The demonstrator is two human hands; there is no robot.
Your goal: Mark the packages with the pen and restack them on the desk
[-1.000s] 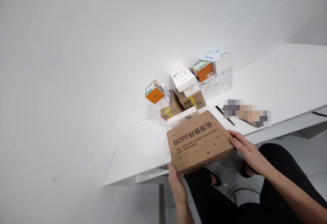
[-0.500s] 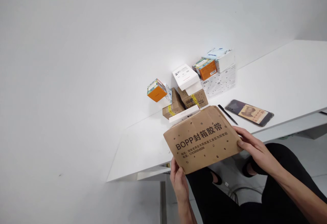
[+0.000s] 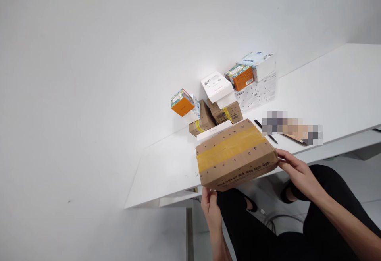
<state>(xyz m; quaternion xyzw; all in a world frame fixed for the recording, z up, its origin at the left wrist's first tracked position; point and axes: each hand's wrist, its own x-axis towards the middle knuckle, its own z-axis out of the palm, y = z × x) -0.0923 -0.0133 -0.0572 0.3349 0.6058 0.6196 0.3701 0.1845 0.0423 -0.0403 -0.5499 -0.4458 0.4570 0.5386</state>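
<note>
A brown cardboard box [image 3: 235, 155] with yellow tape across its top is held between my two hands at the table's front edge. Its printed side, lettered BOPP, faces down toward me. My left hand [image 3: 210, 205] is closed on the near left corner, its fingertips partly hidden beneath the box. At the right end, my right hand [image 3: 297, 171] grips the corner with thumb and fingers. Just behind the box lies a flat white box [image 3: 214, 130]. Beside its right end is a black pen [image 3: 257, 123].
Along the wall on the white table [image 3: 324, 82] stand taped cardboard boxes [image 3: 204, 120], a white box [image 3: 216, 87], orange boxes [image 3: 182, 105] and a pale blue and white package [image 3: 263, 66]. A phone [image 3: 293, 130], mostly blurred out, lies right of the pen. My legs are under the table edge.
The cardboard box has been tipped in my hands: its lettered face, earlier turned up to me, now slopes away below, and the yellow-taped face shows on top.
</note>
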